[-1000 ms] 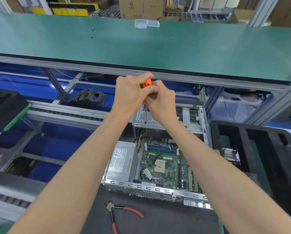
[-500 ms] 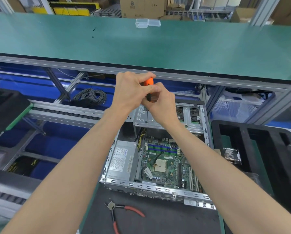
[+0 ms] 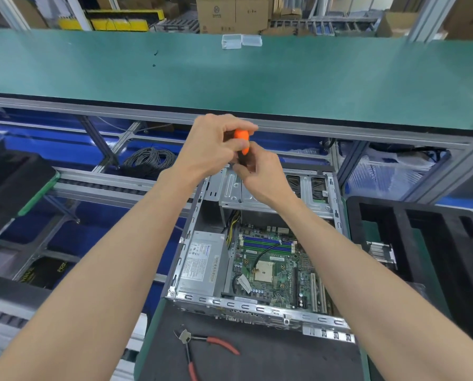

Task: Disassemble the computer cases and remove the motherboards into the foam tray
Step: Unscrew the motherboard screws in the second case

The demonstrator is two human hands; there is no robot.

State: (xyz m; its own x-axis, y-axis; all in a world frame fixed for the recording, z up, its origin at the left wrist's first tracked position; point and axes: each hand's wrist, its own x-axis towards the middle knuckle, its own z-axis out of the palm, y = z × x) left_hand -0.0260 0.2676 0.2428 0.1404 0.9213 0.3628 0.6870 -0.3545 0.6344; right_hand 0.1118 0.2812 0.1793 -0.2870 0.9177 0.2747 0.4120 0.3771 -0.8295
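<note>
An open computer case (image 3: 246, 306) lies on the bench with its green motherboard (image 3: 274, 268) and a grey power supply (image 3: 202, 264) exposed. Both hands meet above the case's drive cage (image 3: 309, 193). My left hand (image 3: 210, 149) grips the orange handle of a screwdriver (image 3: 242, 138) from the top. My right hand (image 3: 260, 177) holds the lower dark part of the same tool; its shaft and tip are hidden behind the fingers. A black foam tray (image 3: 411, 229) stands to the right of the case.
Red-handled cutters (image 3: 202, 347) lie on the black mat in front of the case. A green shelf (image 3: 230, 78) overhangs the work area, with a small clear box (image 3: 241, 41) on it. Coiled grey cable (image 3: 150, 158) sits at the back left. A dark tray (image 3: 7, 182) is at left.
Both hands stay together on the screwdriver over the drive cage, with only a small shift of the fingers; more of the orange handle shows between them.
</note>
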